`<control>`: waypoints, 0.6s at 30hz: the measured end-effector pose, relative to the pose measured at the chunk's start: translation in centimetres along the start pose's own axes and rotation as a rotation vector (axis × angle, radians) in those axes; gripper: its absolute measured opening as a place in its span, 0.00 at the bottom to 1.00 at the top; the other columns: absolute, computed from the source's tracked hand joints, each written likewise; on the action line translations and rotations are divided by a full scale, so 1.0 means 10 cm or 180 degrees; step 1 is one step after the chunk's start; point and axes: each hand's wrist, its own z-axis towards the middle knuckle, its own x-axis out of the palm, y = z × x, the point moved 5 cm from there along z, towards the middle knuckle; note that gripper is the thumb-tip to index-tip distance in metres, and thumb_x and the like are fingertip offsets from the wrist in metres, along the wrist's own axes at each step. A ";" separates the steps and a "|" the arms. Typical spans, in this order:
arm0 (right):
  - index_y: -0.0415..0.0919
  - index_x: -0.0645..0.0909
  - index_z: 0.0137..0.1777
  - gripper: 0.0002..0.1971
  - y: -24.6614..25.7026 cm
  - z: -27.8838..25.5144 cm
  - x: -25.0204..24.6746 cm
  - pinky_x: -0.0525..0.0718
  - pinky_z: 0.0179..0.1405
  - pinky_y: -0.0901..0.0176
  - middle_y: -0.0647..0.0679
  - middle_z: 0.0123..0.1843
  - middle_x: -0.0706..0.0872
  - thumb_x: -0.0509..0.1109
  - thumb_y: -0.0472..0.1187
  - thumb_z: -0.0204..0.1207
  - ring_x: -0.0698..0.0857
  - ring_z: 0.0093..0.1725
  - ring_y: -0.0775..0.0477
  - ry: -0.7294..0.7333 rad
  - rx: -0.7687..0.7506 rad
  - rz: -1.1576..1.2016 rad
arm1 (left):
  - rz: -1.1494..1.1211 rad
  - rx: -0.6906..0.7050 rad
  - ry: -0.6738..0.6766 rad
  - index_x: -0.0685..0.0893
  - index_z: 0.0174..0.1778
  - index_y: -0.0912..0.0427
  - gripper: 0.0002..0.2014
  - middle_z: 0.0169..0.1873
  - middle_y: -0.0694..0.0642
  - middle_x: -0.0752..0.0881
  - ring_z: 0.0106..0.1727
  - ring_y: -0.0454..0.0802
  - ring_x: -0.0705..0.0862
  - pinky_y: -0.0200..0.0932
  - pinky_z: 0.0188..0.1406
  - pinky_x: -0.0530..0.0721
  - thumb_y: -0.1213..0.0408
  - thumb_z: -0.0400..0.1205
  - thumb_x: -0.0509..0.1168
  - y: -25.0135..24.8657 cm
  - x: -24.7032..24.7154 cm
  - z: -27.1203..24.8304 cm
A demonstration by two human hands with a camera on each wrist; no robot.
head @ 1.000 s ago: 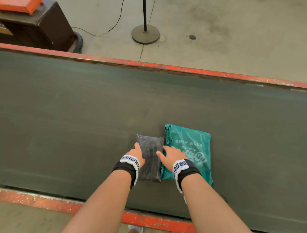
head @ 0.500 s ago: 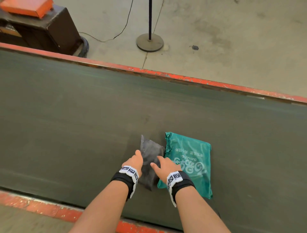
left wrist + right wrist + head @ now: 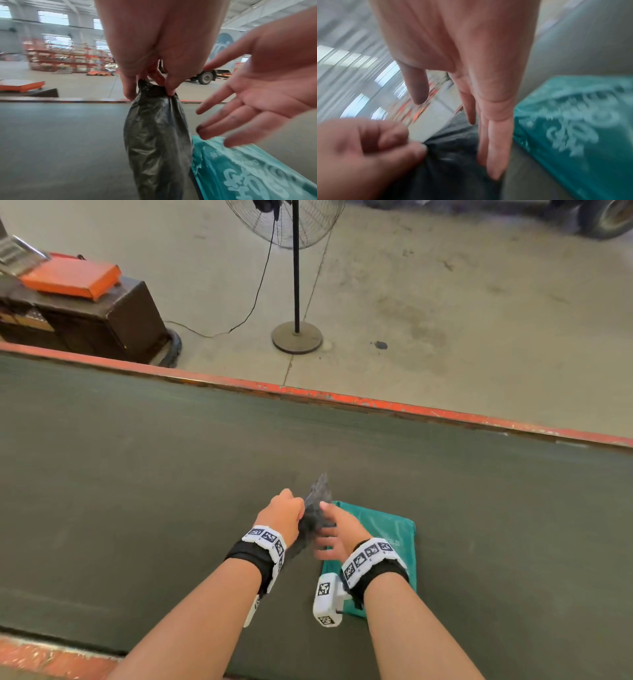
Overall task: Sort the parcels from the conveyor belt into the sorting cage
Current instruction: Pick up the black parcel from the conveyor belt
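Left hand [image 3: 150, 70] pinches black bag [image 3: 157, 142] by its bunched top, near belt's [image 3: 137, 491] near edge; right hand [image 3: 257, 94] spread, empty. Support underneath before lifting; teal parcel [image 3: 387, 529] waits.

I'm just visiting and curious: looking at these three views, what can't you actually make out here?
- The sorting cage: in none of the views.
- Black parcel: its lower part is hidden in the head view behind the left hand and right hand; contents unseen.
- Teal parcel: print blurred in the right wrist view, too small in the head view; near end covered by the right forearm.
- Fan: cut off by the head view's top edge.
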 end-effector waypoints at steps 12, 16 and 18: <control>0.24 0.82 0.43 0.04 0.47 -0.18 -0.21 0.87 0.64 0.20 0.26 0.42 0.86 0.69 0.19 0.79 0.91 0.47 0.26 -0.0634 -0.0794 0.0328 | 0.0239 0.1560 0.0329 0.73 0.37 0.48 0.15 0.44 0.47 0.73 0.55 0.53 0.76 0.57 0.47 0.83 0.77 0.75 0.61 -0.49 -0.33 -0.30; 0.22 0.82 0.59 0.08 0.60 -0.35 -0.14 0.96 0.39 0.46 0.26 0.48 0.88 0.64 0.20 0.84 0.91 0.43 0.32 -0.0411 -0.1197 0.0243 | -0.0759 0.1146 -0.0173 0.81 0.44 0.49 0.08 0.44 0.47 0.82 0.46 0.50 0.84 0.50 0.53 0.86 0.69 0.79 0.66 -0.28 -0.56 -0.42; 0.24 0.82 0.61 0.09 0.68 -0.45 -0.11 0.96 0.44 0.46 0.28 0.51 0.89 0.63 0.21 0.85 0.91 0.45 0.34 -0.0408 -0.1367 0.0215 | -0.1846 0.0744 -0.0960 0.81 0.44 0.50 0.12 0.42 0.50 0.87 0.44 0.48 0.89 0.43 0.51 0.87 0.75 0.81 0.65 -0.13 -0.74 -0.48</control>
